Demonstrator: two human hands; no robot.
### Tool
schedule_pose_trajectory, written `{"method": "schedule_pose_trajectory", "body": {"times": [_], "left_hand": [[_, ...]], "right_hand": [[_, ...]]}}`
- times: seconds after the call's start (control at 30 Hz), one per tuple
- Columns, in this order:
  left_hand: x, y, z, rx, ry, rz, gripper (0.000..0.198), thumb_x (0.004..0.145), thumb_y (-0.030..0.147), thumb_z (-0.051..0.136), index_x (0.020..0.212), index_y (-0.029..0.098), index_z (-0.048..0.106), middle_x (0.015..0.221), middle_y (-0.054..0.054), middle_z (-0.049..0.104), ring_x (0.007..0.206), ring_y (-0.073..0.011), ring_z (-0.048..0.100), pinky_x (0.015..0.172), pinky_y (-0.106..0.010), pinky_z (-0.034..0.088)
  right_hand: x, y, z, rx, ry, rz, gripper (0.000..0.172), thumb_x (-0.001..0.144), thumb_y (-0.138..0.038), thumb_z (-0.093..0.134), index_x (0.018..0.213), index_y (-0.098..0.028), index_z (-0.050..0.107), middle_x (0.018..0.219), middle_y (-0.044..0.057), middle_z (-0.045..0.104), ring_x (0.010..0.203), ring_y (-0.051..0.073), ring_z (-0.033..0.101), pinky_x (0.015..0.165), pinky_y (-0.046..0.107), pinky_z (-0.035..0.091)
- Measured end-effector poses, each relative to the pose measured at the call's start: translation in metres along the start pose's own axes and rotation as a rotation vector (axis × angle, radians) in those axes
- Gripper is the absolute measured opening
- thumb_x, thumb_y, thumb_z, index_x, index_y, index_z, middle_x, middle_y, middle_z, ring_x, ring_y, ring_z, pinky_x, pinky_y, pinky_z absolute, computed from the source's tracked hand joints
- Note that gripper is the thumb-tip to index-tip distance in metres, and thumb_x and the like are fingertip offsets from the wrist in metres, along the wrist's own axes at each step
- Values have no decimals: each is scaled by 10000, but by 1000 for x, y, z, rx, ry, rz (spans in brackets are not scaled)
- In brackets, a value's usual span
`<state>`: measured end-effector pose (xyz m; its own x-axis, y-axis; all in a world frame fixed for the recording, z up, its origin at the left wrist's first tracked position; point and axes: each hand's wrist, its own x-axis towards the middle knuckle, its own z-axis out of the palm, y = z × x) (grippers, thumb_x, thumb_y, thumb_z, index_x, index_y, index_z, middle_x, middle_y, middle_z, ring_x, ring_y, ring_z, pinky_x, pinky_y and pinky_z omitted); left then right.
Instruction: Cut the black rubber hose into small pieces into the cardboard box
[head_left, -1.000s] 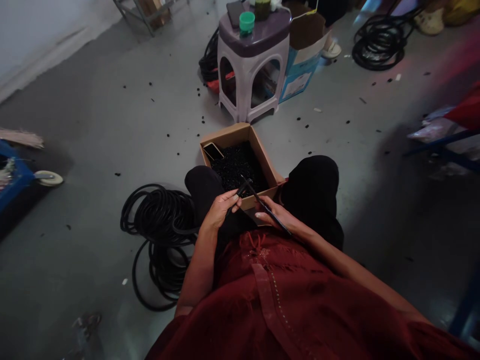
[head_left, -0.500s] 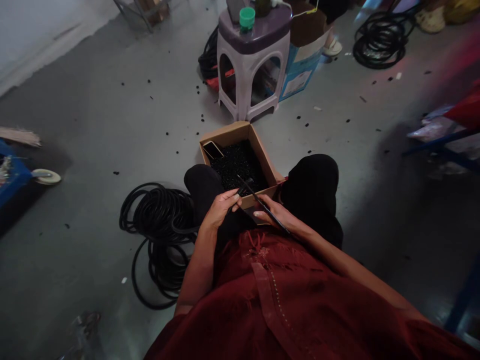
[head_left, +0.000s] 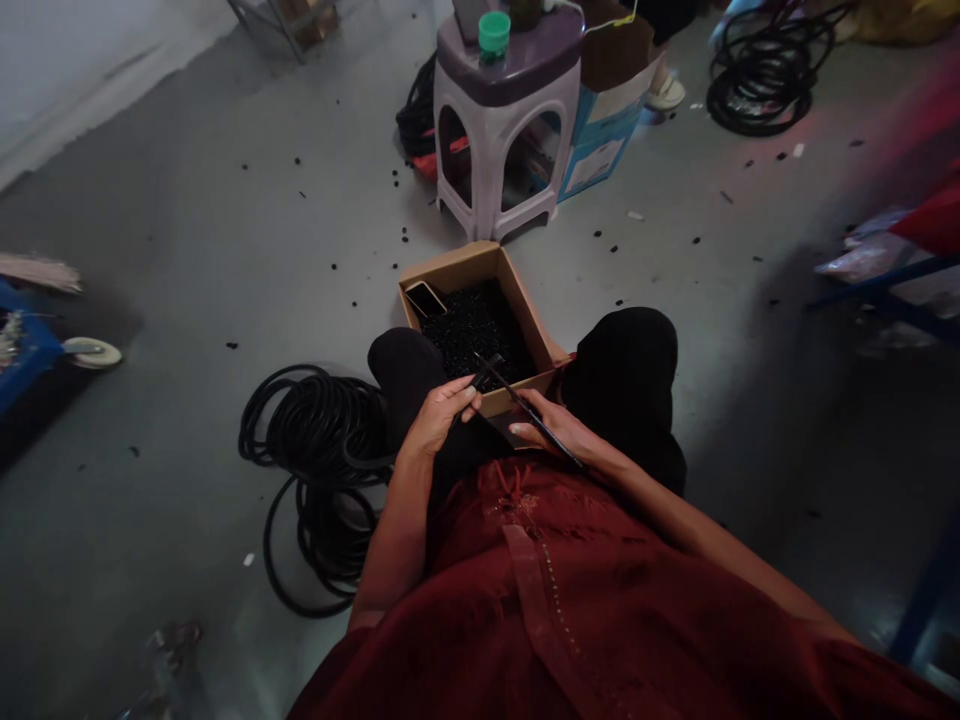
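Observation:
I sit on the floor with an open cardboard box (head_left: 525, 305) of small black pieces (head_left: 472, 325) between my knees. My left hand (head_left: 441, 415) is closed on the end of a black tube that runs from the coil (head_left: 319, 440) on my left. My right hand (head_left: 551, 432) grips a thin dark tool like scissors (head_left: 525, 408), whose tip meets the tube end over the box's near edge. A small dark rectangular object (head_left: 426, 298) leans in the box's far left corner.
A purple and white plastic stool (head_left: 504, 130) with a green-capped bottle (head_left: 493, 35) stands beyond the box. A blue and brown carton (head_left: 607, 110) is beside it. Another black coil (head_left: 761, 85) lies far right. Black bits litter the grey floor. A blue cart (head_left: 26, 350) is at left.
Hands and tool stay almost in place. The view has shifted very slightly.

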<state>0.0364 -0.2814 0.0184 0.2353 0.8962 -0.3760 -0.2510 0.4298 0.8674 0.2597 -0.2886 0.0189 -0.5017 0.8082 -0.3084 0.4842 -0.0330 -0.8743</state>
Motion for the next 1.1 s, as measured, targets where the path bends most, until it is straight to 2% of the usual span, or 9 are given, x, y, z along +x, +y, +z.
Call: {"method": "schedule_pose_trajectory", "body": {"times": [0.2, 0.4, 1.1], "left_hand": [[-1, 1, 1, 1, 2, -13, 481, 763, 414, 714, 1111, 85, 673, 696, 0, 576, 531, -46, 414, 558, -224, 284], [-1, 0, 2, 22, -3, -4, 447, 778, 409, 698, 1091, 90, 680, 697, 0, 572, 537, -49, 412, 558, -228, 278], [0, -2, 0, 33, -1, 2, 456, 788, 418, 688, 1114, 100, 679, 705, -2, 576, 546, -52, 408, 566, -228, 291]], "right_hand": [[-1, -1, -1, 15, 3, -1, 614, 836, -537, 564, 1300, -151, 452, 1124, 131, 628, 972, 265, 606, 831, 379, 468], [-1, -2, -2, 26, 1, -27, 604, 849, -522, 560, 1319, -162, 445, 1152, 120, 621, 987, 259, 606, 840, 372, 472], [0, 2, 0, 3, -16, -2, 574, 829, -534, 566, 1261, -165, 478, 1120, 127, 625, 956, 262, 606, 824, 390, 479]]}}
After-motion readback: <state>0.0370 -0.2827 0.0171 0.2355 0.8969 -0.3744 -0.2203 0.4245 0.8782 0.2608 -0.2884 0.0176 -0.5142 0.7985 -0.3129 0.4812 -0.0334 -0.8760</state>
